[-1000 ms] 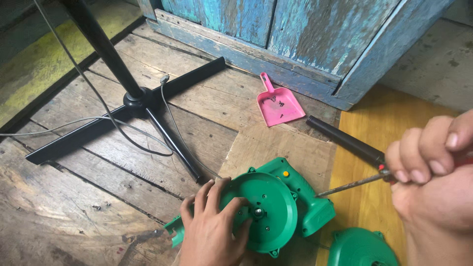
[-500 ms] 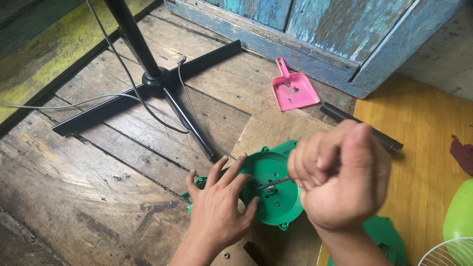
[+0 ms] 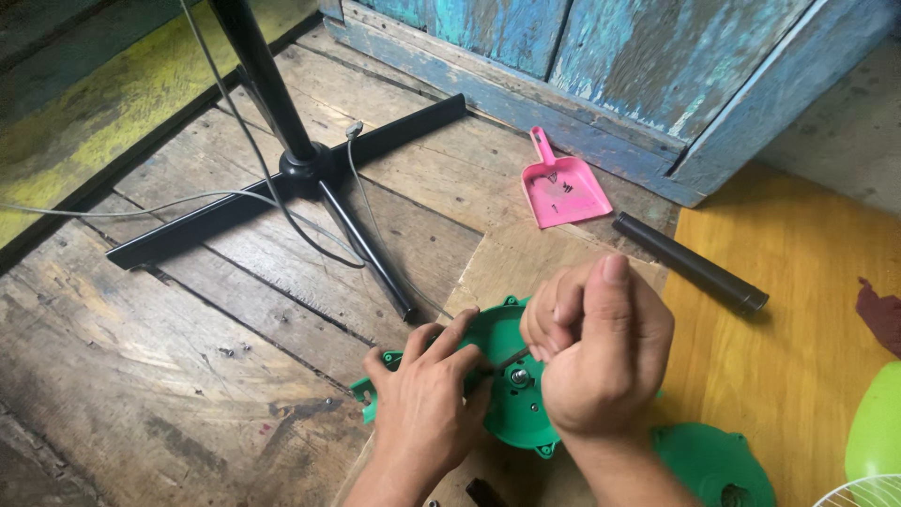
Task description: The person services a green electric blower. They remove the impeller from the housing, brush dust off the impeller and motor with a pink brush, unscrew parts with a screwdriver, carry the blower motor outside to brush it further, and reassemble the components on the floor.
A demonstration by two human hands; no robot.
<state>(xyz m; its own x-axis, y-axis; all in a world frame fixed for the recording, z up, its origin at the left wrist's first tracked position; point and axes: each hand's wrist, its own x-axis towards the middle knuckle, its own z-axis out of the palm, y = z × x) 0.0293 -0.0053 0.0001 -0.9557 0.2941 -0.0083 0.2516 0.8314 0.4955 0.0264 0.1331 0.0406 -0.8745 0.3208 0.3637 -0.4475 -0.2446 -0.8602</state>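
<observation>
A green plastic fan motor housing [image 3: 514, 413] lies on a wooden board near the bottom centre, with a metal shaft at its middle. My left hand [image 3: 427, 408] rests flat on its left side, fingers spread over the rim. My right hand [image 3: 601, 352] is closed around a thin tool whose metal shank [image 3: 510, 360] points left and down at the housing. The tool's handle is hidden inside my fist.
A black fan stand [image 3: 300, 169] with crossed legs and a grey cable stands at the upper left. A pink dustpan [image 3: 563, 188] lies by the blue wooden wall. A black tube [image 3: 690, 263] lies on yellow flooring at the right. A second green cover [image 3: 713, 465] sits at the bottom right.
My right hand came in from the right with the tool and now sits over the housing. The tool tip has reached the housing's middle. My left hand stays on it.
</observation>
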